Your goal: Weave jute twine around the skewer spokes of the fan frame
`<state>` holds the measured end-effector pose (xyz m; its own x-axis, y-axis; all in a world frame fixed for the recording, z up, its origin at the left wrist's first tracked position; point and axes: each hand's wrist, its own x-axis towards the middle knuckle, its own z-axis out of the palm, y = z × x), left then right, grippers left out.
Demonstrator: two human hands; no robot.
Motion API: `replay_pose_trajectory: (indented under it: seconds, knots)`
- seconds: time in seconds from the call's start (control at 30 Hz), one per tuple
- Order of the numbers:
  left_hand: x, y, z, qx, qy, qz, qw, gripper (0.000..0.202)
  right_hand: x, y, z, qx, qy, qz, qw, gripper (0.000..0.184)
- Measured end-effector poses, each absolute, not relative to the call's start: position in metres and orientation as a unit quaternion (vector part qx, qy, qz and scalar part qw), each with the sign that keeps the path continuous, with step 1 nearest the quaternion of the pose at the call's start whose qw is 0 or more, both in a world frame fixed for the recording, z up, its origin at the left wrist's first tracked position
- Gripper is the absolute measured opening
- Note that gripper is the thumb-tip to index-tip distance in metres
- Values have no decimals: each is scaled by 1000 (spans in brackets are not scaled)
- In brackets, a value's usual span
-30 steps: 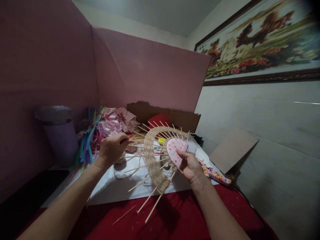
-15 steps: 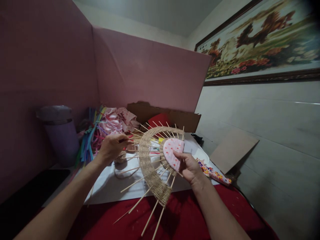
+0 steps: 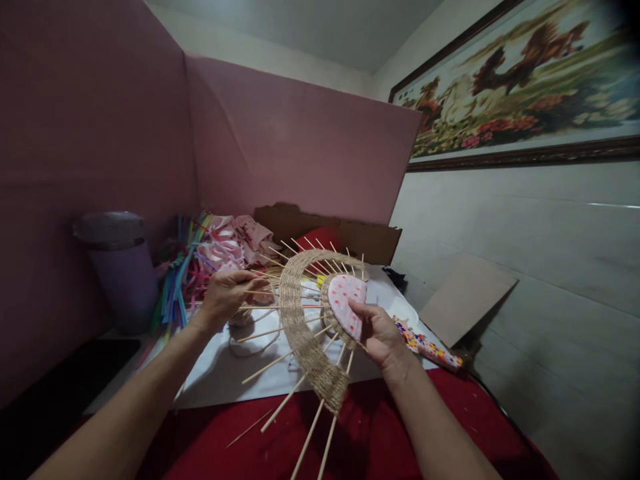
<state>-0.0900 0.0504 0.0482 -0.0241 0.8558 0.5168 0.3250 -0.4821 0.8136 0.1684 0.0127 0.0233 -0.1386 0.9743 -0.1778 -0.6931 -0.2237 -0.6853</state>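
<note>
woven band (image 3: 290, 313) is spanning the sticks (image 3: 267, 367), apparently well formed; outer stick ends are standing bare, seemingly unfinished. fan-shaped piece is sitting between both hands, above the white sheet (image 3: 210, 380). right hand (image 3: 383, 333) is clasping its spotted pad (image 3: 343, 293), thumb on top; left hand (image 3: 227, 297) is bunching fingertips beside left-side stick ends, grip unclear.

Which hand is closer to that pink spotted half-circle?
The right hand: its thumb rests on the pink spotted half-circle. The left hand is farther off, across the woven band, by the outer ends of the sticks.
</note>
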Motion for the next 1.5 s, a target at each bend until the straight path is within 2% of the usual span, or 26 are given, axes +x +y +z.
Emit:
replay_pose_trajectory:
  seconds: [0.33, 0.57, 0.87, 1.3, 1.5]
  knots:
    - [-80, 49, 40, 646, 417, 566, 298, 20, 168, 13, 22, -292, -228, 719, 588, 25]
    - [-74, 53, 38, 583, 405, 554, 434, 26, 167, 13, 23, -297, -228, 716, 590, 21]
    - [-64, 36, 46, 527, 390, 544, 524, 23, 164, 11, 23, -282, -209, 738, 577, 27]
    - [-56, 42, 34, 576, 329, 564, 492, 20, 165, 12, 21, -274, -222, 730, 586, 30]
    - [-53, 41, 28, 574, 360, 538, 501, 21, 166, 15, 19, -263, -217, 716, 609, 27]
